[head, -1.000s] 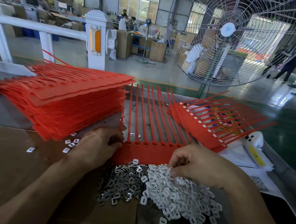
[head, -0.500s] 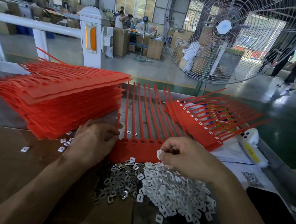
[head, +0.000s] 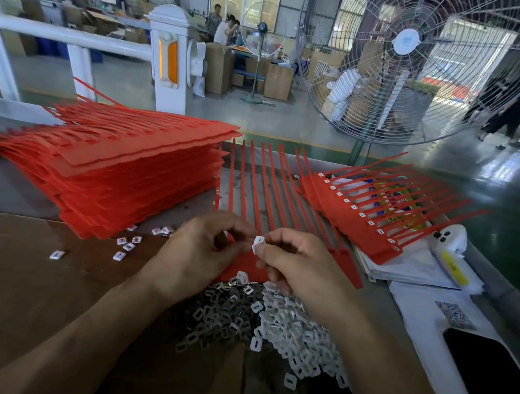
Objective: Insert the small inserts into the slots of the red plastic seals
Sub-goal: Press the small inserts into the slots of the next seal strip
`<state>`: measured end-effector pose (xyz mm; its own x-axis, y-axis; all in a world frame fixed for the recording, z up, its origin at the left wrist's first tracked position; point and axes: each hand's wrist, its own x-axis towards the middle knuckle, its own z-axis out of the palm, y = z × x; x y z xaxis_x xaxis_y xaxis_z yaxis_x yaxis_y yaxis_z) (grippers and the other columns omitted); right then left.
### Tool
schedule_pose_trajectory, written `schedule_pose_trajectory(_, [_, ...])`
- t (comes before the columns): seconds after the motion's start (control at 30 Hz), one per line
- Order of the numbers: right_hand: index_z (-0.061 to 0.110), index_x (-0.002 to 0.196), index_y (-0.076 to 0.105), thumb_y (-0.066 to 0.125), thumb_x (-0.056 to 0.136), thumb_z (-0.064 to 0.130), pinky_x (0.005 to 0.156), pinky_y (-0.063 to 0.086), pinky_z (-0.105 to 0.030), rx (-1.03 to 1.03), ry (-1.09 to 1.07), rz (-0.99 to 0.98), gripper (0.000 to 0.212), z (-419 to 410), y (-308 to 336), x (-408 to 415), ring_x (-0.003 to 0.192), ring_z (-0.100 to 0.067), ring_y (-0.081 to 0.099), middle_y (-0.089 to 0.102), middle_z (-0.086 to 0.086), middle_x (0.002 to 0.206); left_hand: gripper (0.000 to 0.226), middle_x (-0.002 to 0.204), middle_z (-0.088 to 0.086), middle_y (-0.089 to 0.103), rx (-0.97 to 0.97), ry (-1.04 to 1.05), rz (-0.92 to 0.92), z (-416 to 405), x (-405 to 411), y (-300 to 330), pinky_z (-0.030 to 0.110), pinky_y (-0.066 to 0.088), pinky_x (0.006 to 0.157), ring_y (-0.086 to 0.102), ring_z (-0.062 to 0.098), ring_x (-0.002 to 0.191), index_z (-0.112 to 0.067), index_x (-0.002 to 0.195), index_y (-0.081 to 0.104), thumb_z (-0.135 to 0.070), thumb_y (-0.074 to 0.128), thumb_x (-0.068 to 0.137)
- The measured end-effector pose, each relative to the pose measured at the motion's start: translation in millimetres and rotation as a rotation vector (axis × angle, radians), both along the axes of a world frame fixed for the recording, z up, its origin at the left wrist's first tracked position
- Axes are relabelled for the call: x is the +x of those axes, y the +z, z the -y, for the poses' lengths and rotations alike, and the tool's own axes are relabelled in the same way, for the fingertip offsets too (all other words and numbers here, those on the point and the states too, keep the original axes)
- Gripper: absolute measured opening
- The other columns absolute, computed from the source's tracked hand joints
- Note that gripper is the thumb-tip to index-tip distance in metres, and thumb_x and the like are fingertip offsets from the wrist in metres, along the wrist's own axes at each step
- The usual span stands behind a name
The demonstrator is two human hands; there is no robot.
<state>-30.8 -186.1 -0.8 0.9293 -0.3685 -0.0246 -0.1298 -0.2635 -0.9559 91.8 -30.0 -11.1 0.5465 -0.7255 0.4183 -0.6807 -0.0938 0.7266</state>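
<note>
I see my right hand [head: 297, 261] pinching one white insert [head: 258, 243] between thumb and forefinger; its other fingers are curled under. The insert sits at the fingertips, raised above the red seal strip [head: 254, 196] that lies flat on the table.

My left hand [head: 199, 251] is just beside the right hand, on its left. Its fingers are curled, with the tips close to the held insert; I cannot tell whether they touch the insert or grip the strip beneath.

All remaining positions are given relative to the red seal strip:
- Near edge: both hands cover the strip's header bar; the tails run away from me.
- Directly in front of the header, toward me: a pile of metal inserts [head: 223, 314] and, touching it on the right, a pile of white inserts [head: 298, 332].
- Left: a tall stack of red seals [head: 112, 174], with a few loose inserts [head: 127, 244] on the cardboard [head: 30, 288] beside it.
- Right: a fitted seal strip [head: 370, 223], white inserts visible in its slots, overlapping papers [head: 407, 265].
- Beyond the far edge: a standing fan [head: 415, 69].
</note>
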Motion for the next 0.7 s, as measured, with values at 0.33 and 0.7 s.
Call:
schedule_pose_trajectory(0.33, [0.039,0.092,0.072,0.072,0.091,0.042,0.06,0.046,-0.021,-0.113,0.007,-0.08,0.003,2.8,-3.1,-1.7,0.065,0.001,0.066,0.076,0.008,0.083,0.031,0.107,-0.018,0.064,0.047,-0.142,0.209,-1.5,1.1,-2.9,0.028,0.054,0.079,0.065,0.005,0.1,-0.036,0.117,0.07,-0.015,0.065,0.096])
schedule_pose_trajectory(0.7, [0.03,0.092,0.074,0.071,0.095,0.037,0.053,0.043,-0.022,-0.066,-0.009,0.005,0.009,4.4,-1.0,-3.4,0.059,-0.004,0.059,0.073,0.007,0.076,0.015,0.1,-0.018,0.066,0.003,-0.046,0.222,-0.7,2.1,-1.3,0.026,0.054,0.075,0.066,0.008,0.092,-0.036,0.105,0.072,-0.029,0.071,0.091])
